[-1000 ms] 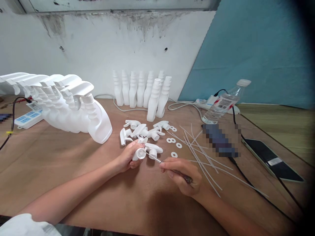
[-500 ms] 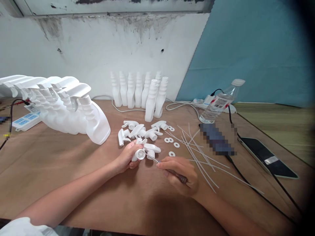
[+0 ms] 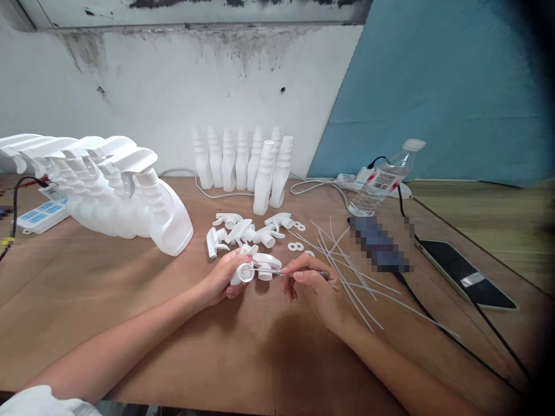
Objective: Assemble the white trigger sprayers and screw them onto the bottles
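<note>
My left hand [image 3: 222, 278] is closed around a white trigger spray head [image 3: 245, 273], whose round, open collar faces me. In my right hand [image 3: 316, 292] is a slim tool that looks like a screwdriver [image 3: 269, 271], with a thin metal shaft and a dark handle. Its tip reaches the side of the held spray head; whether it goes inside I cannot tell. Just behind the shaft lies another spray head [image 3: 265, 275]. Several more loose spray heads [image 3: 240, 231] are spread beyond my left hand. White washers [image 3: 295, 247] lie past my right fingers, one partly covered.
Thin white tubes [image 3: 342, 266] lie crossed to the right. White bottles [image 3: 263, 185] stand by the wall; bottles with spray heads [image 3: 169, 222] line the left. A water bottle [image 3: 377, 185], a blurred dark object [image 3: 379, 242], a phone [image 3: 463, 274] and cables are at right.
My right hand has turned and risen slightly, so the screwdriver now lies nearly level instead of slanting. One washer is now hidden behind that hand. My left hand keeps its hold.
</note>
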Demonstrator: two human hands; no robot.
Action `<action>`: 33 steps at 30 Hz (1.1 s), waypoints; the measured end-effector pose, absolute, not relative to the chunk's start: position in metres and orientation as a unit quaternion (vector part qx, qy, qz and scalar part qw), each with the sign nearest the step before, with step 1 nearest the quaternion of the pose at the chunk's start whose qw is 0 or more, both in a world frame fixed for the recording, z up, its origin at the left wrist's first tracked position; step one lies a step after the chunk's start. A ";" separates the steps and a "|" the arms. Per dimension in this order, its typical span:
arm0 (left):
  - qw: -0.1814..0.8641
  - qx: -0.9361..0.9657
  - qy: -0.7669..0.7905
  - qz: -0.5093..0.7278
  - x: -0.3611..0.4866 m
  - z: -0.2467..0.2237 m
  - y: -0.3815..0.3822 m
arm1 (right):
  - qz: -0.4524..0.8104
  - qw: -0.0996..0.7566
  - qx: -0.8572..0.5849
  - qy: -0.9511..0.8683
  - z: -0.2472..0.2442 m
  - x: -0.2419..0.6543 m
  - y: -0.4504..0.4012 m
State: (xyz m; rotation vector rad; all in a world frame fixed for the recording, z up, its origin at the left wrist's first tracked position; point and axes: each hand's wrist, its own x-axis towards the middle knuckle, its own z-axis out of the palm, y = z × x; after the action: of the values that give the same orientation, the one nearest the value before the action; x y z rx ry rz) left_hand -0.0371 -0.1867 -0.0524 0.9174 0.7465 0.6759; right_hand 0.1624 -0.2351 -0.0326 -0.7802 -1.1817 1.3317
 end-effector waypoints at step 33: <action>0.780 0.430 0.338 0.302 -0.039 -0.052 -0.186 | 0.739 0.489 -0.348 -0.306 -0.037 0.161 -0.219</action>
State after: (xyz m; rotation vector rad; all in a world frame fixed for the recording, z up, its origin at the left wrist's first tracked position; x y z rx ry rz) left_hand -0.0385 -0.1858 -0.0523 0.9295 0.7304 0.6533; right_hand 0.1606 -0.2194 -0.0374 -0.8445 -0.7442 1.7950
